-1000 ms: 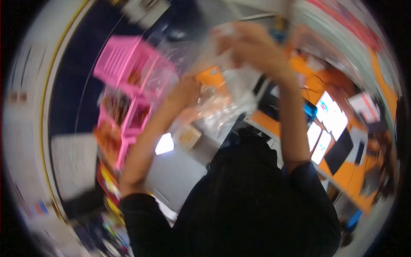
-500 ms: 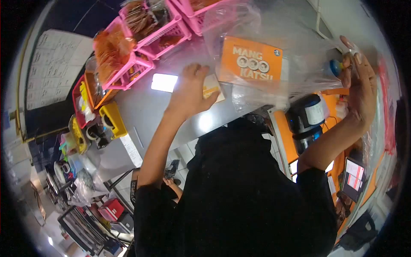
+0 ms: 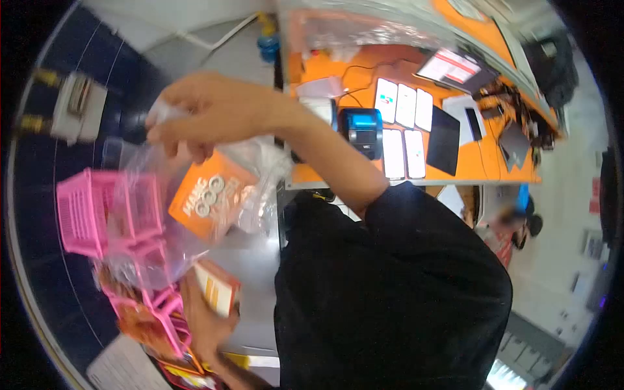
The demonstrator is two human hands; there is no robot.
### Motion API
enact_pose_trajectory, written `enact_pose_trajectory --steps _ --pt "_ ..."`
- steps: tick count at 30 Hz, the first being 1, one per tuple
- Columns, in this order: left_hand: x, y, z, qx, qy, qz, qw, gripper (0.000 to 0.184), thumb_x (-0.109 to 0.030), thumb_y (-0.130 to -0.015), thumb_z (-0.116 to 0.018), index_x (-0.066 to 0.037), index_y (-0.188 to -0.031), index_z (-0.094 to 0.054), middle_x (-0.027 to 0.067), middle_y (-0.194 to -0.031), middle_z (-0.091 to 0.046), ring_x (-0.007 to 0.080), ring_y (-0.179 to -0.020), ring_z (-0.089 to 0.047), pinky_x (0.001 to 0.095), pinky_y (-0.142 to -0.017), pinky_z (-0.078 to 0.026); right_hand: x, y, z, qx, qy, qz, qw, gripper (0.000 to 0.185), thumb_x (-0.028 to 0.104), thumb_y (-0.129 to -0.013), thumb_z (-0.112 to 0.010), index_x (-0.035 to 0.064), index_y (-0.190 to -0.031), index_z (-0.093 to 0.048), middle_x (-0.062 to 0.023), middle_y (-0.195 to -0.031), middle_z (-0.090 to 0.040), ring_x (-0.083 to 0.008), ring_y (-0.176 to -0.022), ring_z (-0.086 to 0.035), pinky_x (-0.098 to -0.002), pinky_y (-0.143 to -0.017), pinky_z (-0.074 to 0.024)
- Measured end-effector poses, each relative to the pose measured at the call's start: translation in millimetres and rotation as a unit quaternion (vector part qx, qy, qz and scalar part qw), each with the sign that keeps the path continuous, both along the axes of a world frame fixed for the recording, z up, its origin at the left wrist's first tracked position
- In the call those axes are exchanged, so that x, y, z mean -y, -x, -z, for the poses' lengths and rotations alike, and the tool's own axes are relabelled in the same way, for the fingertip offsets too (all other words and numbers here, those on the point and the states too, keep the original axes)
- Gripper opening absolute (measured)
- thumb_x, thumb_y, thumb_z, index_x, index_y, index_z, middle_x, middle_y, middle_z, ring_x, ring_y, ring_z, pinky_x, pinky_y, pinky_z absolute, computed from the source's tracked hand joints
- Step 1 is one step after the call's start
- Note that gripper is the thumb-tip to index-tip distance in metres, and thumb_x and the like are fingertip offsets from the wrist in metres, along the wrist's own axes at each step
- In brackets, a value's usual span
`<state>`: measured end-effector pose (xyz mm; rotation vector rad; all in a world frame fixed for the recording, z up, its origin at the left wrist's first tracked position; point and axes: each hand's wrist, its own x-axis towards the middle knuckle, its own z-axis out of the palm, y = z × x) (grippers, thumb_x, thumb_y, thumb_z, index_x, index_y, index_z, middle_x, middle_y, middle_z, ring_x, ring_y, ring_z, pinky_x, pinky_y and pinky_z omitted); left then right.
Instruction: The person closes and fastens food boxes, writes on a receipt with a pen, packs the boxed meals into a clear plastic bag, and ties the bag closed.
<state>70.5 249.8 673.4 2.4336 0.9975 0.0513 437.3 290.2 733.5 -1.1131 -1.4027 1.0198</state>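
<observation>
My right hand [image 3: 195,114] is closed on the upper edge of a clear plastic bag [image 3: 146,266]. Inside the bag lies an orange box [image 3: 211,195] with white "MANG" lettering. Below it in the view, my left hand [image 3: 205,325] grips a small white, yellow and orange box [image 3: 218,289] along its side, the thumb showing at the near edge. This small box is outside the bag, over the grey metal table [image 3: 257,279]. Motion blurs both hands a little.
Pink plastic baskets [image 3: 81,211] with packets line the table's far side. On the right, an orange desk [image 3: 416,58] carries several lit phones [image 3: 393,153], a black tablet [image 3: 443,140], a black printer-like device [image 3: 361,133] and a laptop [image 3: 455,68]. Another person [image 3: 500,234] is farther off.
The head view has turned strongly toward the orange desk. My right hand has brought the bag's edge across above the orange box. My left hand has closed around the small box.
</observation>
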Motion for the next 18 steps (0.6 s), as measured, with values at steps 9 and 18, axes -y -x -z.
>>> enact_pose_trajectory --steps 9,18 --pt "-58 -119 -124 0.054 0.086 0.083 0.991 0.102 -0.03 -0.071 -0.077 0.004 -0.153 -0.026 0.0223 -0.145 -0.045 0.0299 -0.136 -0.044 0.0402 -0.11 -0.037 22 -3 15 -0.106 -0.003 0.017 0.994 0.031 0.029 -0.088 -0.067 -0.0016 -0.083 -0.069 -0.0082 -0.073 -0.069 -0.0163 -0.06 -0.066 -0.0294 -0.057 -0.0531" --pt "-136 -163 82 -0.153 -0.098 0.206 0.961 0.097 -0.03 -0.069 -0.081 0.003 -0.145 -0.032 0.0268 -0.137 -0.048 0.041 -0.126 -0.048 0.046 -0.109 -0.037 32 6 17 -0.052 -0.045 0.029 0.997 0.03 0.026 -0.085 -0.065 -0.0033 -0.081 -0.07 -0.0115 -0.068 -0.069 -0.019 -0.061 -0.068 -0.0336 -0.059 -0.0549"
